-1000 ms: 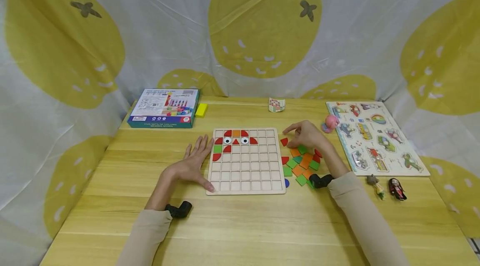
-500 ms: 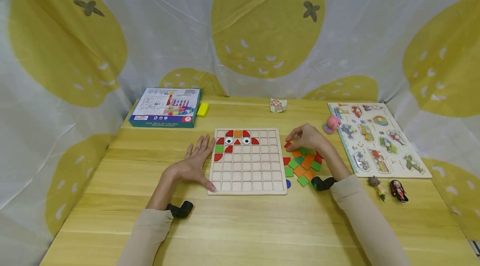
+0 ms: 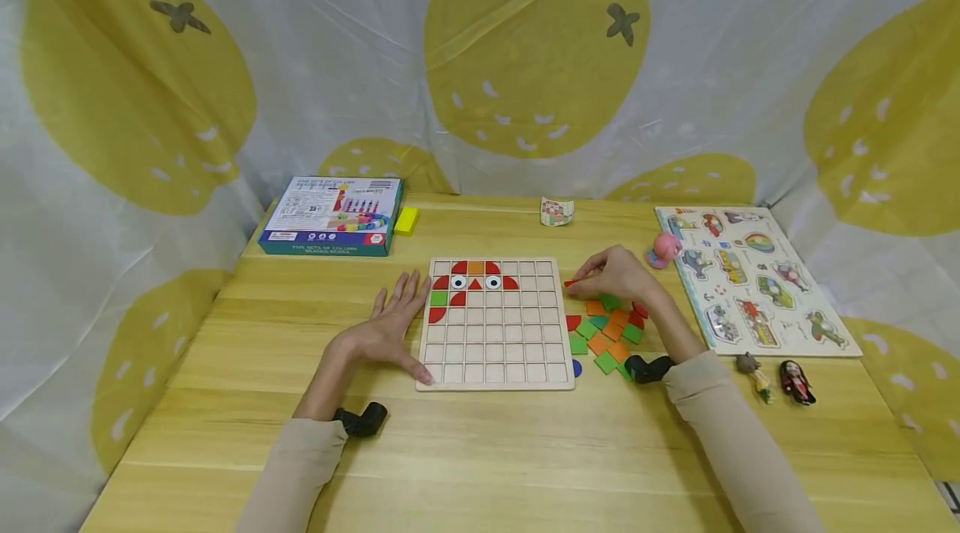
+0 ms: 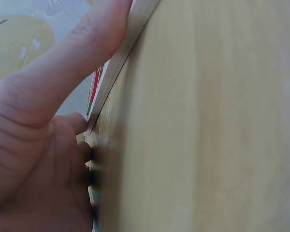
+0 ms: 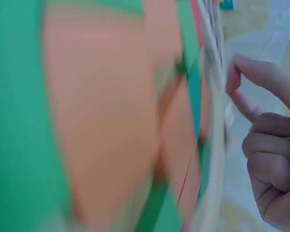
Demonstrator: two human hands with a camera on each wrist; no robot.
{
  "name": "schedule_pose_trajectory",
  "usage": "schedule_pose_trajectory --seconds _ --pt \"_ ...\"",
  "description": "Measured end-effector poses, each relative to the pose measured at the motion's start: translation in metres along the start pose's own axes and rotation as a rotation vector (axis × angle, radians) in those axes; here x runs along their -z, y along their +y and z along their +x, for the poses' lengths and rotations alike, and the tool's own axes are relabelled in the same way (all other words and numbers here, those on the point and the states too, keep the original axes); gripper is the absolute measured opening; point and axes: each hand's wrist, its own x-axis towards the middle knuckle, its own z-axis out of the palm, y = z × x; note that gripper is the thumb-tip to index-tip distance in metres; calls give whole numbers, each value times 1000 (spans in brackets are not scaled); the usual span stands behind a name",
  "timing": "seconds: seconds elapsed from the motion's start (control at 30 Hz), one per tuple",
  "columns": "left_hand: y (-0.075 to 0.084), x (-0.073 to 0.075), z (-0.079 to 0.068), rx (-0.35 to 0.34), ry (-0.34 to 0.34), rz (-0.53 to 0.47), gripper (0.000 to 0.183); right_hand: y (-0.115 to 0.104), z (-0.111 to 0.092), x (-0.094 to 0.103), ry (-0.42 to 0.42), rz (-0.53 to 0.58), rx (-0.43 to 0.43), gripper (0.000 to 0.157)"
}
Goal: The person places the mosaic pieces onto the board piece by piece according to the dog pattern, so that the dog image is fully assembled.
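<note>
A wooden grid board (image 3: 496, 333) lies in the middle of the table, with red, orange and green pieces and two eye pieces in its upper left cells. My left hand (image 3: 382, 334) rests at its left side with fingers spread, the thumb on the lower left corner; the left wrist view shows the thumb (image 4: 82, 48) against the board's edge. Just right of the board, my right hand (image 3: 617, 273) pinches a small red quarter-circle piece (image 3: 570, 284) between thumb and index finger. In the right wrist view the red piece (image 5: 237, 79) shows between the fingertips, the other fingers curled.
Below my right hand lies a pile of loose green, orange and red pieces (image 3: 600, 343). A puzzle board (image 3: 750, 279), a pink toy (image 3: 664, 249) and two small dolls (image 3: 797, 383) are farther right. At the back are a box (image 3: 333, 216), a yellow block (image 3: 407, 221) and a picture card (image 3: 557, 211).
My right hand has closed its thumb and index finger on the red quarter-circle piece and brought it up slightly towards the board. My left hand has stayed in place.
</note>
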Motion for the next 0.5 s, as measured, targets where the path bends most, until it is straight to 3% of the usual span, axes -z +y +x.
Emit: schedule_pose_trajectory --seconds 0.1,0.3,0.4,0.5 --pt "0 1 -2 11 -4 1 149 -28 -1 -21 5 58 12 20" --pt "2 2 -3 17 -1 10 149 -104 0 -90 -32 90 35 19" --pt "3 2 -2 16 3 4 149 -124 3 -117 -11 87 30 21" --pt "3 1 -1 18 4 5 149 -132 6 -130 33 69 14 25"
